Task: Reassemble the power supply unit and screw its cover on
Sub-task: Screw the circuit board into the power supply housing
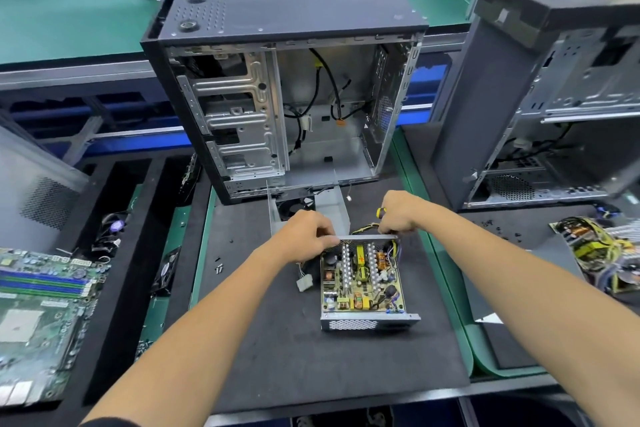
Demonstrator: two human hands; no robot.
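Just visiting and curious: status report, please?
Left hand grips power supply far edge. Right hand holds screwdriver there. Cover off, lying behind. Nothing in the way.

A black mat (311,357) carries the open power supply (362,282) and computer case (277,97).

Silver power supply unit (367,319) with perforated mesh wall, yellow-handled screwdriver (380,212), black mat (277,357), green motherboard (41,305)

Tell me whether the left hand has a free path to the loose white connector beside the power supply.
Probably yes. The white connector lies uncovered on the mat, just below the left hand, which grips the power supply rim and must let go first.
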